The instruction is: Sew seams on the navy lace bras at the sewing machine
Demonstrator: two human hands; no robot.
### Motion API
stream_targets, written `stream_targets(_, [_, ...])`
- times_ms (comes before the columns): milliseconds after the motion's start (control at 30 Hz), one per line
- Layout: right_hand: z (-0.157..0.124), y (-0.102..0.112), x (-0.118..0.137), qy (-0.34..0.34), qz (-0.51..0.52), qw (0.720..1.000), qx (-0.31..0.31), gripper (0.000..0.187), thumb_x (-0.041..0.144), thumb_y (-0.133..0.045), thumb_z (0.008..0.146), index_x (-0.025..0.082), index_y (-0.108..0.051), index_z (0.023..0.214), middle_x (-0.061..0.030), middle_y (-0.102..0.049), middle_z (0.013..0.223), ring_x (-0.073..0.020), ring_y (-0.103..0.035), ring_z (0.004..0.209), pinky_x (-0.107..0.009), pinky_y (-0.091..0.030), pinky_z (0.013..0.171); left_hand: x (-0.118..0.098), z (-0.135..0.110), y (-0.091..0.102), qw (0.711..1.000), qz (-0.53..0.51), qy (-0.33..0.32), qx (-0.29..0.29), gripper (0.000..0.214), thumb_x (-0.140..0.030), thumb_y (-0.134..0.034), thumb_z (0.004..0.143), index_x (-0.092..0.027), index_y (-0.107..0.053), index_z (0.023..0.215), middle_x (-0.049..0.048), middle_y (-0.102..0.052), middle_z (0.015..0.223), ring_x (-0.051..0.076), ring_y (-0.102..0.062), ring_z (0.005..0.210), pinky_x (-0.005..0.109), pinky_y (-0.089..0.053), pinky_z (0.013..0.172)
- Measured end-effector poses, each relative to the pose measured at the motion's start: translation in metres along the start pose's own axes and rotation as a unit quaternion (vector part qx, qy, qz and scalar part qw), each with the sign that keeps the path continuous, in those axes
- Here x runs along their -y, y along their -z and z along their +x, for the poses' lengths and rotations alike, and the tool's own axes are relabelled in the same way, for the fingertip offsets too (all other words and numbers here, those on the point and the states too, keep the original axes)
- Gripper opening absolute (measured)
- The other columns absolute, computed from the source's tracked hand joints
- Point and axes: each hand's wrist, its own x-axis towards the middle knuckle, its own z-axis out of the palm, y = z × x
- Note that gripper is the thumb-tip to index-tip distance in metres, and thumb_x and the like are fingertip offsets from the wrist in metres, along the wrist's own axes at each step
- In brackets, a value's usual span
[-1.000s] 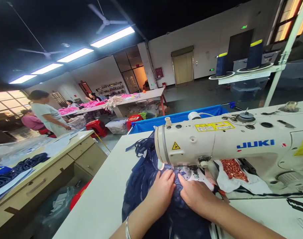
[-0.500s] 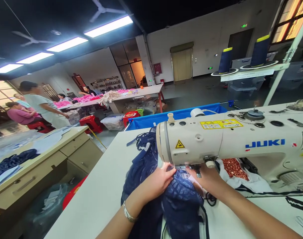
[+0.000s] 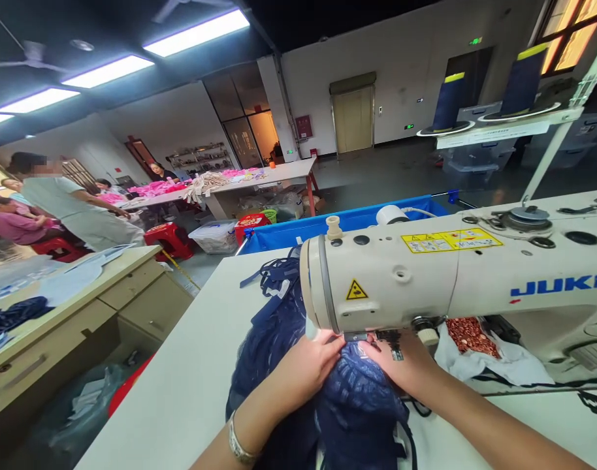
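Note:
Both hands work at the needle area of a white sewing machine (image 3: 377, 281). My left hand (image 3: 306, 365), with a bracelet at its wrist, has its fingers closed on the navy fabric (image 3: 354, 405), left of the presser foot. On the other side, my right hand (image 3: 411, 365) reaches partly behind the machine's front fittings, thumb pressed on the same gathered cloth. Some of its fingers are hidden. The lit, sheer part of the fabric lies between the hands, and its lower end hangs toward me. More navy straps and cloth (image 3: 274, 320) are bunched left of the machine head.
A blue cloth bin (image 3: 289, 232) stands behind the machine table (image 3: 181, 365). Two navy thread cones (image 3: 448, 104) sit on a stand. A white cloth with copper-coloured bits (image 3: 475, 339) lies under the machine arm. Left are a drawer desk (image 3: 97, 313), red stools (image 3: 168, 240) and several people.
The camera view has shifted, so the machine looks slightly larger. Less of the pale patch beside my right hand shows, and its thumb lies on the fabric. My left hand keeps its hold.

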Motion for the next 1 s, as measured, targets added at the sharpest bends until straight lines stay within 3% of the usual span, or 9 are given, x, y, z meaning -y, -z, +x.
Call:
stream_targets(167, [0.000, -0.004, -0.002, 0.000, -0.024, 1.000, 0.005, 0.019, 0.027, -0.058, 0.086, 0.026, -0.072, 0.099, -0.0040, -0.072, 0.100, -0.0307, -0.064, 0.097, -0.043, -0.045, 0.088, -0.006, 0.003, -0.003, 0.998, 0.061, 0.004, -0.022, 0.030, -0.019, -0.037, 0.097, -0.019, -0.058, 0.118, 0.0100, -0.059, 0.108, 0.023, -0.057, 0.095, 0.037, -0.049, 0.085])
stream_targets(467, [0.000, -0.013, -0.007, -0.002, -0.037, 0.999, -0.012, 0.021, 0.031, -0.055, 0.088, 0.028, -0.072, 0.100, -0.0026, -0.073, 0.096, -0.0275, -0.066, 0.092, -0.038, -0.047, 0.086, -0.009, 0.002, -0.005, 0.995, 0.081, -0.004, -0.050, 0.027, -0.020, -0.037, 0.097, -0.019, -0.060, 0.112, 0.0084, -0.060, 0.100, 0.023, -0.056, 0.098, 0.037, -0.048, 0.090])
stream_targets(567, [-0.001, -0.013, -0.007, 0.007, -0.072, 0.997, -0.016, 0.022, 0.035, -0.053, 0.089, 0.027, -0.072, 0.096, -0.0037, -0.073, 0.090, -0.0268, -0.066, 0.085, -0.037, -0.048, 0.083, -0.008, 0.002, -0.007, 0.995, 0.090, -0.002, -0.052, 0.027, -0.020, -0.038, 0.097, -0.019, -0.060, 0.112, 0.0081, -0.060, 0.101, 0.023, -0.056, 0.098, 0.037, -0.048, 0.089])
stream_targets(1000, [-0.004, -0.014, -0.009, 0.020, -0.136, 0.990, -0.044, 0.032, 0.041, -0.049, 0.090, 0.019, -0.072, 0.097, -0.0101, -0.072, 0.098, -0.0327, -0.066, 0.091, -0.042, -0.050, 0.079, -0.009, 0.001, -0.011, 0.991, 0.117, 0.003, -0.063, 0.025, -0.020, -0.038, 0.097, -0.020, -0.060, 0.109, 0.0064, -0.060, 0.101, 0.023, -0.055, 0.095, 0.037, -0.049, 0.085])
